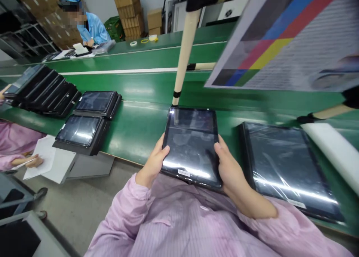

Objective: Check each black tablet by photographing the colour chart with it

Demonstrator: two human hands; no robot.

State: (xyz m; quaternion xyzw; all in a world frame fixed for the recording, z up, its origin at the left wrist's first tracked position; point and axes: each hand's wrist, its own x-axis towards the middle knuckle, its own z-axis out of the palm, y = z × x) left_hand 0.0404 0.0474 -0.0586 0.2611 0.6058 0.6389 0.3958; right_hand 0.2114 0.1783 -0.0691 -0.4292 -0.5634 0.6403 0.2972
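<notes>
A black tablet (192, 145) with a glossy dark screen is held in front of my body, at the green bench's near edge. My left hand (154, 160) grips its left side, the thumb lying on the front rim. On the opposite side my right hand (228, 165) is closed around the edge, thumb also on the front. The fingers of both hands are hidden behind the tablet. A small white label sits low on the screen side. Right of my right hand lies a stack topped by another dark tablet (288, 167), which looks film-covered.
Tablet stacks (80, 130) stand left on the green bench (134, 133), beside a leaning row of tablets (42, 90). A pale post (186, 51) and a hanging colour chart (269, 48) rise ahead. White foam (333, 152) lies right. One co-worker writes at left; another sits across.
</notes>
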